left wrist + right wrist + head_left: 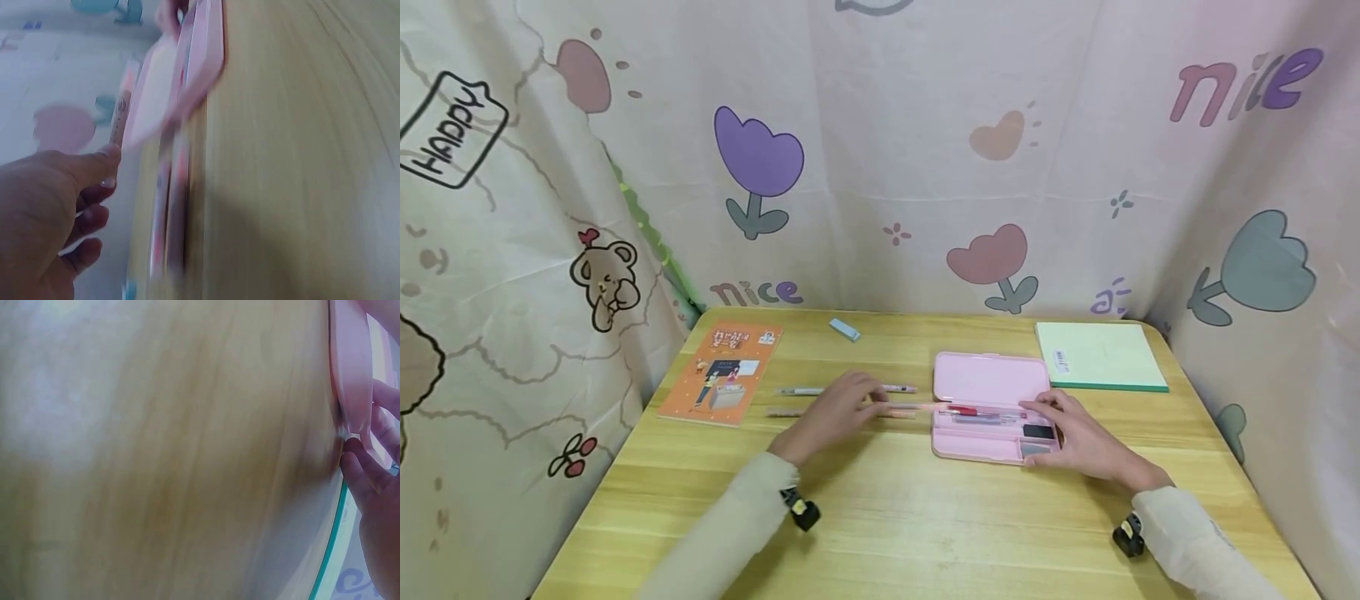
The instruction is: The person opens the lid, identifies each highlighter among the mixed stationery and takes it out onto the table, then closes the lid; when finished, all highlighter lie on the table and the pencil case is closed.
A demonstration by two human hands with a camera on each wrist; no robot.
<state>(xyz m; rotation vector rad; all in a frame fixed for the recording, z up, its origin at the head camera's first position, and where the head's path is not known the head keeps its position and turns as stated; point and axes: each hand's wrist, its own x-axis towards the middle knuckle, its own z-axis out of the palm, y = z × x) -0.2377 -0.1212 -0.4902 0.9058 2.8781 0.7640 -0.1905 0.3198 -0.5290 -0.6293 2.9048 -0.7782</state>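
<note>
My left hand [838, 412] pinches a slim pen with a pale pink-orange cap [122, 109] between thumb and fingers, its capped end towards the pencil case. The pink pencil case [973, 448] lies unfolded on the table, lid laid back. Inside are a red pen [964, 411], a black block [1039, 432] and a grey block [1036, 449]. My right hand [1086, 437] grips the case's right end, thumb at the near corner and fingers farther back. Below my left hand, a light-coloured pen [801, 391] and another pen [784, 412] lie on the table, blurred in the left wrist view.
An orange booklet [722, 375] lies at the back left of the wooden table [880, 525]. A small light-blue block [845, 330] sits near the back edge. At the back right is a pale green notebook [1105, 354]. Patterned curtains [880, 167] hang around the table.
</note>
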